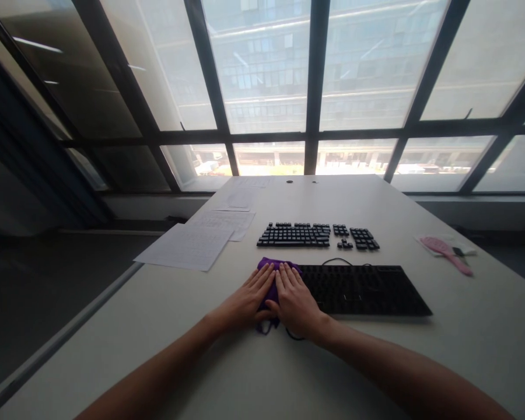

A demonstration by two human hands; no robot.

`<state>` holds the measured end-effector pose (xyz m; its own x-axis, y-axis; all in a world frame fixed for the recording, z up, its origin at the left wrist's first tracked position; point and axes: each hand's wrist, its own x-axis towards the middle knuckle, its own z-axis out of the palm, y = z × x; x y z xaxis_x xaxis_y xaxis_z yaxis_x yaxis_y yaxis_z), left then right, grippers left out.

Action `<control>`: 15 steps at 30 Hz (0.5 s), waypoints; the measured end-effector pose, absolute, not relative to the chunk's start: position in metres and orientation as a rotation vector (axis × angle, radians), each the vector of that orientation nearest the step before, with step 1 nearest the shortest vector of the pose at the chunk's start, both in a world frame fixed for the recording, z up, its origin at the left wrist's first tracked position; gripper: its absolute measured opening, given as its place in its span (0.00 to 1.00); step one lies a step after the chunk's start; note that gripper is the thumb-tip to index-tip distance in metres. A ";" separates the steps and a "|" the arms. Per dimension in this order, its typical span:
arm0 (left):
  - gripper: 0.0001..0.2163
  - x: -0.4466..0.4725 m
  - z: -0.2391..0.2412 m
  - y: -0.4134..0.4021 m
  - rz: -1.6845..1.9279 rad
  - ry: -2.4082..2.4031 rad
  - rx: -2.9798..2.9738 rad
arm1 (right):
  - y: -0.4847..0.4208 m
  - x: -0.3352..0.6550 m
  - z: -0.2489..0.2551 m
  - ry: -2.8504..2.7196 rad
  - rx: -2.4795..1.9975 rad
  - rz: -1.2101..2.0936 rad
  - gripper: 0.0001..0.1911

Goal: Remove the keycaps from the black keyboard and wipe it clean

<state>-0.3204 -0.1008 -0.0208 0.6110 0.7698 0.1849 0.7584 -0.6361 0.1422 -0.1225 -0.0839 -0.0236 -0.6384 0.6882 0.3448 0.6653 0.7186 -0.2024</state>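
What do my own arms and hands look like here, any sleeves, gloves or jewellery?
Your left forearm and right forearm are bare, with no sleeves in view. Your left hand and right hand are ungloved. No ring, watch or bracelet shows.

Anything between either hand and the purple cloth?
Nothing visible: the left hand and right hand both lie on the purple cloth, at the left end of the black keyboard base. The keycaps lie farther off.

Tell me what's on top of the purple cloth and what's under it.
The left hand and right hand lie flat on the purple cloth. Whatever is directly underneath is covered; a black keyboard base shows to its right.
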 end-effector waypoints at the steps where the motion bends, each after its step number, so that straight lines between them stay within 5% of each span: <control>1: 0.44 -0.320 -0.023 -0.102 0.346 1.321 2.777 | -0.084 -0.123 -0.024 -2.533 -1.045 0.062 0.39; 10: 0.40 -0.319 -0.024 -0.106 0.363 1.333 2.745 | -0.094 -0.130 -0.022 -2.561 -0.976 -0.116 0.31; 15: 0.40 -0.332 -0.010 -0.102 0.447 1.242 2.655 | -0.097 -0.128 -0.014 -2.558 -0.927 -0.038 0.14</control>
